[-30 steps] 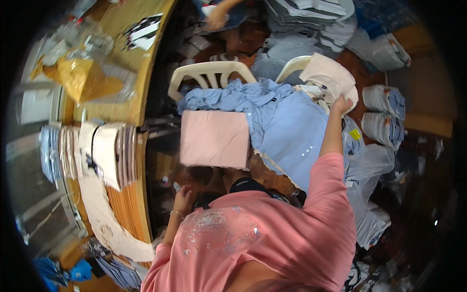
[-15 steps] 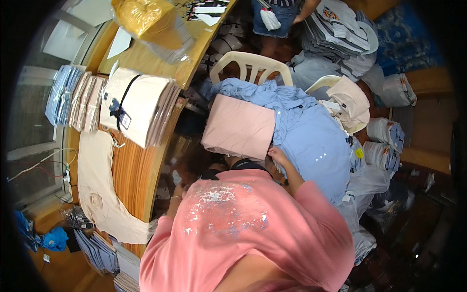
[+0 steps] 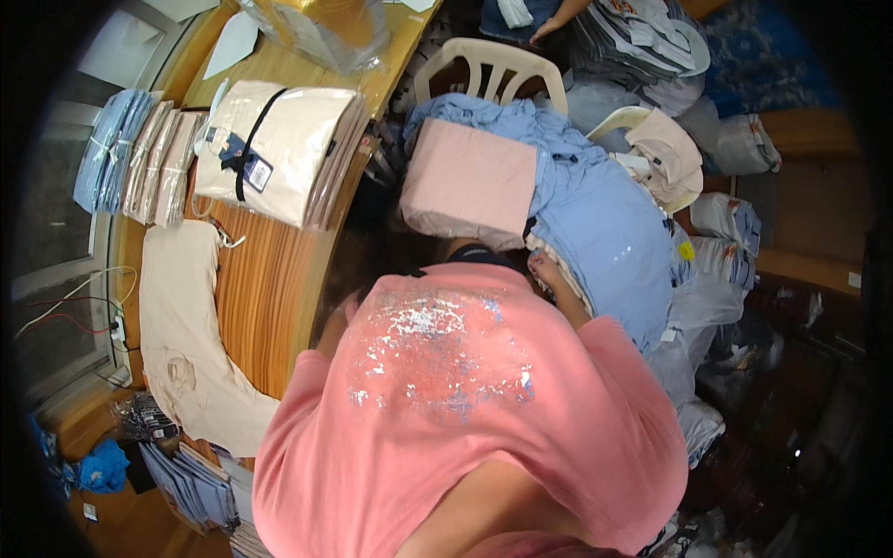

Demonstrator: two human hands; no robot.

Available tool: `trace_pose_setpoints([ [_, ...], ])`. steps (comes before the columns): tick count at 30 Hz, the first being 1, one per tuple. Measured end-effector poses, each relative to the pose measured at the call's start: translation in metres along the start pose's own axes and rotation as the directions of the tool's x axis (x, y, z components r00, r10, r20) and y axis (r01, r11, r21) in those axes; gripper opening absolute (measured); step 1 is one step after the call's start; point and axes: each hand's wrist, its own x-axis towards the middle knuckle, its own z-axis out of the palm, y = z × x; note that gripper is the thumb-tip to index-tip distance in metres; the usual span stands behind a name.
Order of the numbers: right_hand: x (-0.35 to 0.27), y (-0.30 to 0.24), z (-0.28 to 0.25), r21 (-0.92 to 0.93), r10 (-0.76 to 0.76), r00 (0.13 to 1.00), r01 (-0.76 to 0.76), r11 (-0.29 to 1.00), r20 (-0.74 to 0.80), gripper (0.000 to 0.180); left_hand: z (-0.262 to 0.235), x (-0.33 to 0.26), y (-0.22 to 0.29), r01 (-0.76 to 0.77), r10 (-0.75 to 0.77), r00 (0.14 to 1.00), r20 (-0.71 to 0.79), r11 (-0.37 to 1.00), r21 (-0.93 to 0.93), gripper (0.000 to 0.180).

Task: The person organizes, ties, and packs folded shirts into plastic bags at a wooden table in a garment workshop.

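Note:
My right hand [image 3: 547, 270], fingers curled in, is just below the near right corner of a folded pale pink cloth stack [image 3: 470, 177]. It lies against the edge of a spread light blue garment [image 3: 605, 242], where a cream strip of cloth [image 3: 564, 268] shows. Whether anything is pinched in the fingers cannot be made out. My left hand [image 3: 346, 309] is low beside the wooden table's edge, mostly hidden behind my pink top [image 3: 437, 363]; its fingers do not show. The pink stack rests on the rumpled blue garments.
To the left, the wooden table [image 3: 270, 307] carries bagged cream shirts [image 3: 279, 149], tied bundles [image 3: 172, 163] and a loose beige cloth [image 3: 172, 307]. Plastic chairs [image 3: 493, 70] stand ahead and right. Bagged clothes [image 3: 716, 270] line the right side. Another person's hand [image 3: 551, 28] shows at the top.
My right hand has come off the pink stack's near corner, down to the blue garment's edge. My left hand has slipped further behind my top. The whole view has shifted slightly.

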Motion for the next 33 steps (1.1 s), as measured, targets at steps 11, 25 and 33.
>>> trace_pose_setpoints([
  [11, -0.025, -0.015, 0.043, 0.037, -0.011, 1.0, 0.01, 0.999, 0.023, 0.015, -0.004, -0.016, -0.051, 0.006, -0.006, 1.0, 0.005, 1.0, -0.015, 0.042],
  [25, -0.059, -0.045, 0.036, -0.09, -0.054, 0.997, 0.058, 0.994, 0.05, 0.016, -0.01, -0.008, -0.057, 0.041, -0.04, 0.999, 0.015, 0.998, -0.048, 0.043],
  [33, -0.065, -0.028, 0.029, -0.167, -0.153, 0.983, 0.168, 0.972, 0.098, 0.011, 0.007, 0.034, -0.034, -0.089, 0.085, 0.996, -0.03, 0.977, -0.194, 0.044],
])
